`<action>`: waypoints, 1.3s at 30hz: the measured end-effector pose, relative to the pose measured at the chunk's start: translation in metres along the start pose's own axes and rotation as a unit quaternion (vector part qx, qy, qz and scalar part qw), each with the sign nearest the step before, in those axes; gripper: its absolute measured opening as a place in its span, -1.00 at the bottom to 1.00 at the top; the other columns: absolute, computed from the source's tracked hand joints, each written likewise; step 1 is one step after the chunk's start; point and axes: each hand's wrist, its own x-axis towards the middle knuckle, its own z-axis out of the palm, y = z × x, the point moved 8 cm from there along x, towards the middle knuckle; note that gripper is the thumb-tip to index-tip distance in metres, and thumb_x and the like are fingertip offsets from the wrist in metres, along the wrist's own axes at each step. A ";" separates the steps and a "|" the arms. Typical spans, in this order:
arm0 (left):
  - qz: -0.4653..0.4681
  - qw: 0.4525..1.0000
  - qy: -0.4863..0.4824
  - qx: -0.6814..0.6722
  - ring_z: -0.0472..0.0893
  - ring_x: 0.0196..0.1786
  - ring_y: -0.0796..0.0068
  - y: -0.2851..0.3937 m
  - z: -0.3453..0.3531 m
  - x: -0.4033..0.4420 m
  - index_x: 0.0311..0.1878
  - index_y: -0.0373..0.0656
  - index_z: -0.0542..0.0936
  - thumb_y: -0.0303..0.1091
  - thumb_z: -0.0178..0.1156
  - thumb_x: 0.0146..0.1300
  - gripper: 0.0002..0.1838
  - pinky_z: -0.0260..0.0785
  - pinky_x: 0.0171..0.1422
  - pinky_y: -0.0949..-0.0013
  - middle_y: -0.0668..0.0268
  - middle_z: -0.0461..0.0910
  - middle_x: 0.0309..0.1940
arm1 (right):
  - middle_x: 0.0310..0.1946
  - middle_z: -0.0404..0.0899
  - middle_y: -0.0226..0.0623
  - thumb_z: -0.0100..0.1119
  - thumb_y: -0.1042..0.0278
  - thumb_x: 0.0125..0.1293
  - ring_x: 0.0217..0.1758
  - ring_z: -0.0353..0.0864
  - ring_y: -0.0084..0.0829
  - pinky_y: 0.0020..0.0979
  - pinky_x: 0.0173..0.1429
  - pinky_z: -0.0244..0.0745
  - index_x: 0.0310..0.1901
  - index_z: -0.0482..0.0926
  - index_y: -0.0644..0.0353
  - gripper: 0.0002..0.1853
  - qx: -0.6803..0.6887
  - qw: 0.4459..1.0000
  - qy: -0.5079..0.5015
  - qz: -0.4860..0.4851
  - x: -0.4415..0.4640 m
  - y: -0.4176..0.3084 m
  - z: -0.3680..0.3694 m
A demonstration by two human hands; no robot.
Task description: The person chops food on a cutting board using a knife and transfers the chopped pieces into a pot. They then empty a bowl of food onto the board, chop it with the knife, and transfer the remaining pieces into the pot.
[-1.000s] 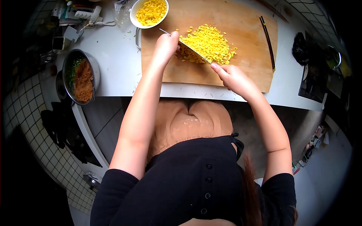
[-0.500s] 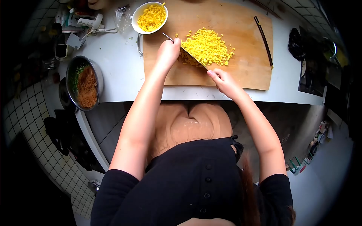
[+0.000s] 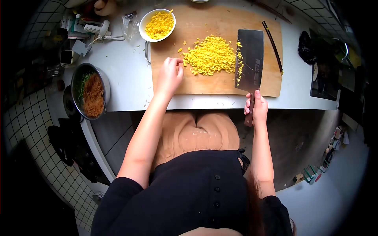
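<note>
My right hand (image 3: 258,108) grips the brown wooden handle of a cleaver (image 3: 250,59). The broad dark blade lies over the right part of the wooden cutting board (image 3: 169,84), with yellow bits stuck along its left edge. A heap of finely chopped yellow food, which looks like cooked egg (image 3: 210,55), spreads over the middle of the board, touching or close to the blade. My left hand (image 3: 171,74) is at the heap's left side, fingers loosely bent, thumb apart, nothing visible in them. Its fingertips are partly turned away.
A white bowl (image 3: 141,28) of yellow strips sits at the board's upper left corner. Dark chopsticks (image 3: 273,47) lie along the board's right side. A metal bowl (image 3: 107,84) holds chopped greens and a brown shredded mass. A black plastic bag (image 3: 308,47) is at the right.
My left hand has let go of the cleaver's far end and moved down-left. My right hand has swung the cleaver to the right of the heap, blade pointing away from me.
</note>
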 end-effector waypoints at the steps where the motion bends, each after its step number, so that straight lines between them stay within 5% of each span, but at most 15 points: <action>1: 0.018 1.000 0.007 0.021 0.53 -0.11 0.15 0.000 0.003 0.001 -0.13 -0.22 0.55 -0.45 0.14 0.18 -0.81 0.40 0.00 0.20 0.15 0.50 -0.21 | -0.68 0.36 -0.38 -0.08 -0.10 0.44 -0.74 0.32 -0.57 -0.52 -0.67 0.26 -0.33 0.46 0.31 -0.48 0.014 1.000 0.005 0.010 0.001 0.004 -0.010; 7: 0.070 0.992 0.051 0.087 0.46 0.02 0.02 0.007 0.009 0.011 -0.01 -0.27 0.50 -0.54 0.13 0.14 -0.69 0.37 0.12 0.14 0.05 0.45 -0.09 | -0.70 0.31 -0.41 -0.10 -0.21 0.40 -0.77 0.24 -0.56 -0.50 -0.69 0.21 -0.37 0.42 0.22 -0.46 0.086 0.993 0.049 0.070 0.007 0.031 -0.055; 16: 0.021 0.994 0.055 0.094 0.48 -0.01 0.00 -0.006 0.021 0.020 0.01 -0.30 0.50 -0.60 0.12 0.12 -0.66 0.38 0.11 0.14 0.00 0.44 -0.10 | -0.70 0.30 -0.44 -0.16 -0.22 0.42 -0.74 0.26 -0.57 -0.51 -0.64 0.26 -0.36 0.41 0.20 -0.45 0.074 0.994 0.024 0.075 0.032 0.056 -0.067; 39: 0.029 0.997 0.072 -0.028 0.56 -0.16 0.12 -0.009 0.030 0.024 -0.06 -0.31 0.54 -0.59 0.09 0.16 -0.75 0.44 0.00 0.23 0.06 0.51 -0.23 | -0.70 0.29 -0.45 -0.15 -0.22 0.42 -0.73 0.27 -0.59 -0.52 -0.62 0.29 -0.39 0.40 0.21 -0.44 0.050 0.987 -0.076 0.136 0.035 0.065 0.025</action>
